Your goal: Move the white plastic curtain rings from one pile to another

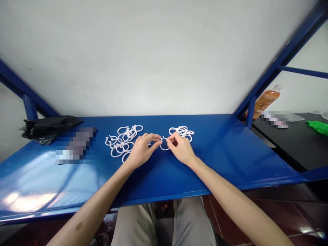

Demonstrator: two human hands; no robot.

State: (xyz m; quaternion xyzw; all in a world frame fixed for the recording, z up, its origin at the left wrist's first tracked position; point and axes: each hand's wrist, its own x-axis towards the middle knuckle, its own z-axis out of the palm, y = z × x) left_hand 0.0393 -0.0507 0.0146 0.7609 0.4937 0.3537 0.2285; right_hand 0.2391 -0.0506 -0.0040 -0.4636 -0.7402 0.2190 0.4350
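A single white plastic ring (164,145) sits between my two hands above the blue table (230,157). My left hand (142,149) pinches its left end with thumb and forefinger. My right hand (180,147) pinches its right end in the same way. A loose heap of several white rings (123,140) lies just left of my left hand. A smaller cluster of white rings (182,131) lies just behind my right hand.
A crumpled black plastic bag (48,127) lies at the table's far left, with a blurred flat item (75,145) beside it. Blue frame struts (282,58) rise at both sides. On a black table to the right are an orange bottle (266,99) and something green (319,127).
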